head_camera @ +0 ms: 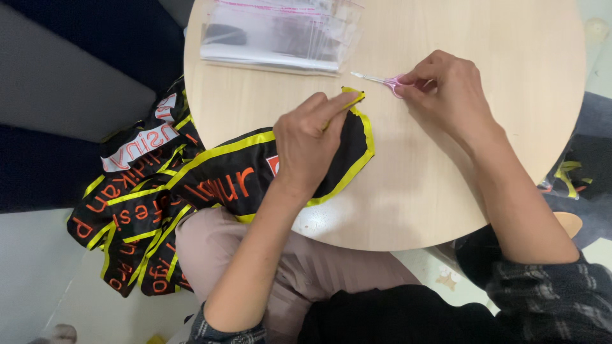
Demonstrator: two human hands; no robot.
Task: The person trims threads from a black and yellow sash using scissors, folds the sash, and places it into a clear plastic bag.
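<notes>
A black sash point(239, 172) with yellow edging and orange lettering lies across the round wooden table point(446, 185) and hangs off its left edge. My left hand point(309, 143) presses down on the sash's end, fingers pinching the yellow corner. My right hand point(446, 89) grips a small pink-handled pair of scissors point(381, 80), its metal tip pointing left, a short way right of that corner.
A stack of clear plastic bags point(277, 35) lies at the table's far side. More of the black and yellow sash fabric point(134, 210) is piled over my lap and down to the left. Dark fabric point(577, 172) lies on the floor at right.
</notes>
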